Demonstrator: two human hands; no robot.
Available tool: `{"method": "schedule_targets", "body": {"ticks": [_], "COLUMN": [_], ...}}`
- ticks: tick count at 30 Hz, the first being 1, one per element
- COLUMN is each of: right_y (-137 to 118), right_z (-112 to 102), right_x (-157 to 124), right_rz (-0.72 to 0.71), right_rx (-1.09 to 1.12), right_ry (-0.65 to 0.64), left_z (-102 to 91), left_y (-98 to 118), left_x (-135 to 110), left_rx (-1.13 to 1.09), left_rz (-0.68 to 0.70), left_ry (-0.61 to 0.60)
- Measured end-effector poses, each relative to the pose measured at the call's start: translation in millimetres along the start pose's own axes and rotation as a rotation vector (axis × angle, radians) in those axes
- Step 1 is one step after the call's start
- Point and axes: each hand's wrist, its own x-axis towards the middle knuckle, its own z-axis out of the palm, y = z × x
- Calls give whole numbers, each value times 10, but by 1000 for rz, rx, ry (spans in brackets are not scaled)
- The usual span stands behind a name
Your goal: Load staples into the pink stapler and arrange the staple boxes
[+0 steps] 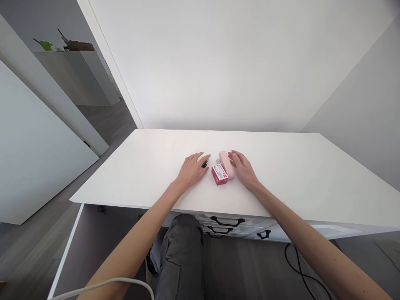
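Palms down, open: left hand [191, 170] beside black object [204, 164], right hand [243, 168] beside pink stapler [226, 163].

— What is borne by the white bench [296, 175]?
— Near its middle, a pink stapler [225, 163] is laid, with a small red box [219, 174] set close against it. A small black object [204, 164] is seen just to their left.
— Is anything else rested on it?
— A left hand [191, 171] is spread flat by the black object, and a right hand [243, 167] is laid flat beside the stapler.
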Motion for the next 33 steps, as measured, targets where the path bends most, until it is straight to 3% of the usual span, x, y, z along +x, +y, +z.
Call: {"method": "schedule_targets", "body": {"ticks": [4, 9, 18, 24, 33], "right_y": [17, -43, -91, -195, -201], "right_z": [15, 25, 42, 60, 59], "right_x": [20, -14, -59, -105, -124], "right_rz": [-15, -10, 21, 21, -30], "right_rx": [31, 60, 40, -33, -16], "right_ry": [16, 14, 22, -8, -73], "left_z": [94, 86, -275, -399, -401], "left_y": [0, -146, -886, -1214, -1233], "left_x": [134, 115, -190, -291, -278], "left_rx": [23, -53, -68, -13, 13], "left_rz": [-88, -217, -579, -720, -760], "left_ry": [42, 140, 385, 382, 322]}}
